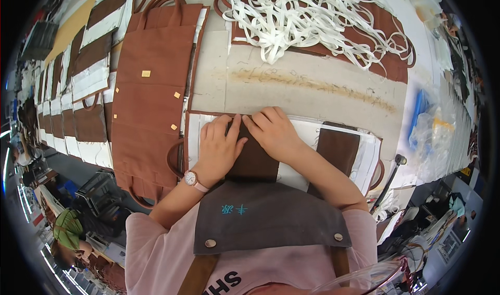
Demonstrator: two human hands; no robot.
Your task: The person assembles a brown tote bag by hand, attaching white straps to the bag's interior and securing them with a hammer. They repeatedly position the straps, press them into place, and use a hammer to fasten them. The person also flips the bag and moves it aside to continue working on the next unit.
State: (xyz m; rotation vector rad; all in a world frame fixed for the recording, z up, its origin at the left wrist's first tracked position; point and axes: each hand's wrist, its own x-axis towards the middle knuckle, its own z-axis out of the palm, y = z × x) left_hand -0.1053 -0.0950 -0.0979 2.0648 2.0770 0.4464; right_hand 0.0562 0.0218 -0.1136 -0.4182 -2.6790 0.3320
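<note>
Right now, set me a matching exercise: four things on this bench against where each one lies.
Things:
1. white straps
2. rust-brown bag stack
3. wristwatch
4. clear plastic bags

Places:
a. far right edge of the table
b. left of both hands
c. top middle, in a tangled heap
d. on the left hand's wrist

Pairs: 1-c, 2-b, 3-d, 4-a

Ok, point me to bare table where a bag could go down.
Bare table runs between the white strap pile and both hands, left hand and right hand, on the brown-and-white bag. Left is crowded: brown bag stack, striped rows.
</note>
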